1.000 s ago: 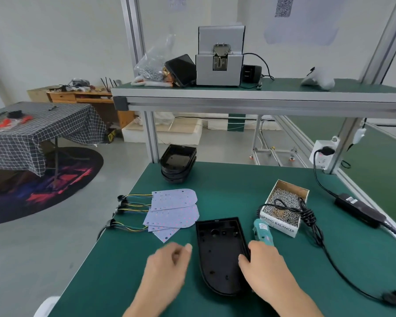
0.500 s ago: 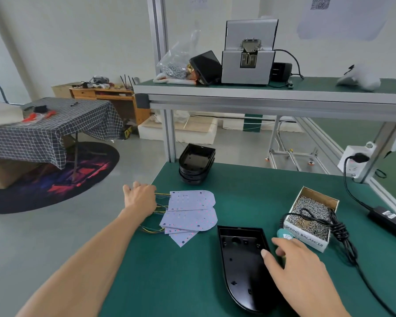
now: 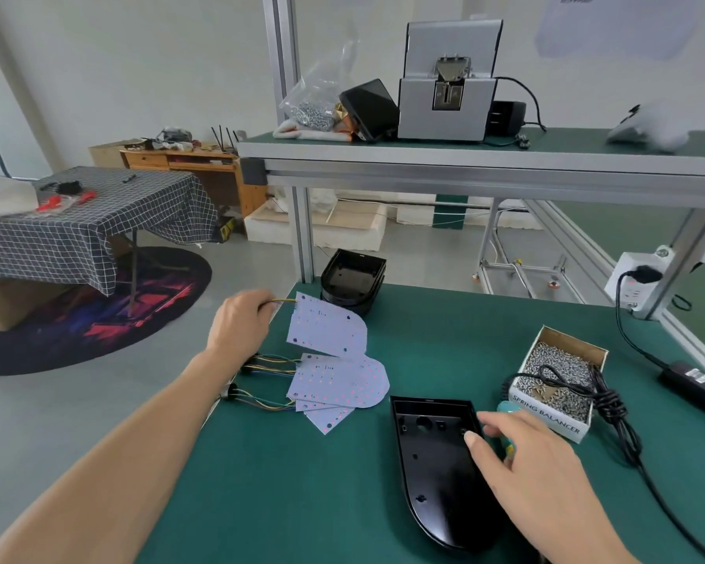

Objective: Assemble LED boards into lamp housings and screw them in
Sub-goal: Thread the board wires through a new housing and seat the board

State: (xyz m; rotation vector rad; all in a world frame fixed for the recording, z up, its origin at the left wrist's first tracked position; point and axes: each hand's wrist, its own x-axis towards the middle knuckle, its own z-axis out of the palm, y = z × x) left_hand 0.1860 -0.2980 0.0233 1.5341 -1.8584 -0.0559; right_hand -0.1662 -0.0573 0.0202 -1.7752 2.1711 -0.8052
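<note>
Desk point(image 3: 269, 498): green mat surface, aluminium frame, upper shelf point(image 3: 465, 164) at 12 o'clock.

Screw feeder point(image 3: 448, 103): grey metal box on the shelf; a black device point(image 3: 369, 107) leans beside it, and a clear bag of hardware point(image 3: 314, 107) lies at its 9 o'clock.

Lamp housing point(image 3: 436, 470): glossy black shell, one end square, the other rounded, open side up, several holes in its floor. It lies on the desk at 6 o'clock from centre. No board sits in it.

Housing stack point(image 3: 353, 278): more black shells nested at the desk's far edge, 12 o'clock of the boards.

Screw box point(image 3: 562, 376): open cardboard, printed "SPRING BALANCER", filled with small silver screws, at 2 o'clock of the lamp housing. A coiled black cable point(image 3: 603, 405) crosses it.

Lifted LED board point(image 3: 326, 329): pale lilac, one end rounded, dotted with small coloured pads, raised and tilted above the desk.

Board pile point(image 3: 338, 386): same type, fanned flat at 10 o'clock of the lamp housing, yellow and green leads trailing toward 9 o'clock.

Left hand point(image 3: 241, 323): pinches the lifted board's wires point(image 3: 285, 302).

Right hand point(image 3: 534, 462): fingers loosely spread, fingertip touching the lamp housing's right rim.

Electric screwdriver point(image 3: 509, 409): teal, mostly hidden under the right hand.
</note>
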